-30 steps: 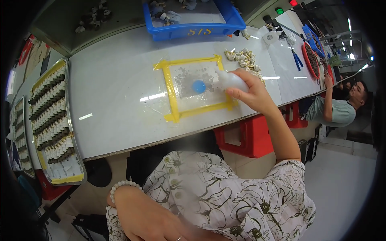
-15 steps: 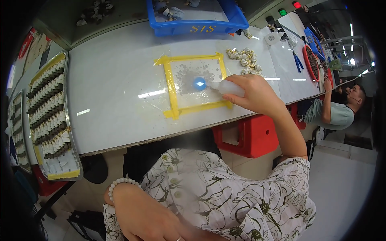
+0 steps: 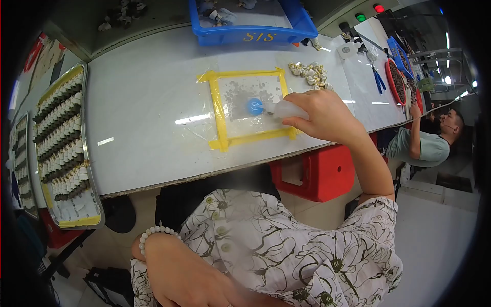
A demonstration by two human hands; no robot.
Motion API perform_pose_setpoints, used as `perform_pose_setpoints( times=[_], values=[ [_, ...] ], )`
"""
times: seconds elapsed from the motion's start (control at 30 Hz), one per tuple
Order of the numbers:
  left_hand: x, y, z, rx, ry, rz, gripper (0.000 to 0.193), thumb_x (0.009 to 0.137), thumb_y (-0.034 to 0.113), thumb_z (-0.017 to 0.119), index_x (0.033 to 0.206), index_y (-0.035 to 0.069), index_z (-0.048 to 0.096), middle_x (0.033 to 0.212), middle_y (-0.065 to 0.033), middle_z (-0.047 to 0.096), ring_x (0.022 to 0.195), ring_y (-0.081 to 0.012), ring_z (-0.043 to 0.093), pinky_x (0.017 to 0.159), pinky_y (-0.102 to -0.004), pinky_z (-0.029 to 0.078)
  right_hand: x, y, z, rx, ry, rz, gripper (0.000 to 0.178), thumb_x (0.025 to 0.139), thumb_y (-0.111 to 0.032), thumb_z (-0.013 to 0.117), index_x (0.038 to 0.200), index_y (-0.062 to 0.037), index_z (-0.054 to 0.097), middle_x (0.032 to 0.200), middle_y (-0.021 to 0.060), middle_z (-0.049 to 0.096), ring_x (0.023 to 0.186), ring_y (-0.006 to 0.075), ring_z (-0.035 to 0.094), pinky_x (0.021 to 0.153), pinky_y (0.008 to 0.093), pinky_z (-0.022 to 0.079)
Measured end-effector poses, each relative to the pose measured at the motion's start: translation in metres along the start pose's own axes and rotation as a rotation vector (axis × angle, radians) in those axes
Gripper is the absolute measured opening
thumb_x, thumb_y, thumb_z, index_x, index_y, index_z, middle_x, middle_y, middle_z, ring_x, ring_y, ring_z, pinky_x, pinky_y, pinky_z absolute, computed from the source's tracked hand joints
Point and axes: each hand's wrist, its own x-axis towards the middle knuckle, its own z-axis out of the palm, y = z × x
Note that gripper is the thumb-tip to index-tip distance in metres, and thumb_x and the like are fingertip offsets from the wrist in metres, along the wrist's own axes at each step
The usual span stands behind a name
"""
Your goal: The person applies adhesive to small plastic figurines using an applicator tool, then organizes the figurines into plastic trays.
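Note:
My right hand [image 3: 323,116] is wrapped round a translucent white squeeze bottle [image 3: 290,110], tipped so that its thin nozzle points left. The nozzle's tip is at the right edge of a small round blue dish [image 3: 254,106]; whether it touches cannot be made out. This dish sits on a grey-spotted sheet [image 3: 245,123] inside a square of yellow tape [image 3: 218,110] on the white table. Low in the view, my left hand [image 3: 192,279] lies in front of my body, a beaded bracelet on its wrist. Its fingers are mostly cut off by the lower edge.
Small white-and-gold pieces [image 3: 310,74] lie in a heap beyond my right hand. A blue bin [image 3: 255,37] stands at the back. At left is a metal tray [image 3: 94,204] with rows of small figures. Blue-handled pliers [image 3: 378,81] and a co-worker [image 3: 422,146] are at right.
My right hand and the bottle have shifted slightly right. The bright glare in the blue dish has given way to a pale ring. My left hand has barely moved.

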Motion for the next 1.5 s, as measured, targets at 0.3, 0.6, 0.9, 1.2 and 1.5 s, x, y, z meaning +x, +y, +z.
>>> perform_pose_setpoints(
  times=[0.3,0.6,0.9,1.2,1.5],
  values=[
    [0.005,0.002,-0.010,-0.042,-0.155,-0.107,0.028,0.090,0.021,0.052,0.097,-0.005,0.061,0.102,-0.0191,0.055,0.088,-0.0346,0.054,0.072,-0.0408,0.046,-0.006,0.006,0.008,0.126,0.095,-0.006,0.038,0.076,-0.030,0.068,0.101,-0.0027,0.060,0.073,0.0165,0.061,0.070,0.0337,0.060,0.066,0.0389,0.046],
    [0.007,-0.001,-0.013,0.006,-0.071,-0.099,0.029,0.090,0.023,0.053,0.097,-0.004,0.061,0.108,-0.0185,0.054,0.094,-0.0363,0.053,0.075,-0.0420,0.046,-0.009,0.020,0.040,0.816,0.435,0.014,0.042,0.081,-0.022,0.066,0.115,-0.0028,0.052,0.097,0.0115,0.061,0.091,0.0221,0.060,0.080,0.0319,0.046],
    [0.023,-0.001,-0.014,0.045,-0.028,0.008,0.022,0.089,0.021,0.055,0.095,0.000,0.060,0.104,-0.0189,0.054,0.087,-0.0353,0.053,0.064,-0.0398,0.043,0.015,0.143,0.028,1.177,0.846,0.217,0.032,0.084,-0.015,0.064,0.109,0.0017,0.053,0.098,0.0062,0.062,0.089,0.0101,0.058,0.078,0.0230,0.044],
    [0.029,0.004,-0.016,-0.058,-0.188,-0.179,0.024,0.091,0.024,0.051,0.097,0.002,0.060,0.106,-0.0201,0.053,0.096,-0.0353,0.050,0.070,-0.0464,0.040,0.053,0.235,0.064,0.982,0.953,0.480,0.036,0.078,-0.019,0.070,0.106,-0.0004,0.056,0.090,0.0039,0.064,0.081,0.0095,0.058,0.069,0.0222,0.044],
    [0.019,0.009,-0.028,0.033,0.079,-0.190,0.023,0.091,0.026,0.051,0.088,0.007,0.063,0.088,-0.0101,0.058,0.072,-0.0262,0.054,0.058,-0.0356,0.044,-0.002,0.175,0.054,0.566,0.978,0.436,0.029,0.080,-0.014,0.067,0.105,-0.0009,0.059,0.109,0.0078,0.057,0.093,0.0113,0.056,0.072,0.0250,0.046]
  ],
)
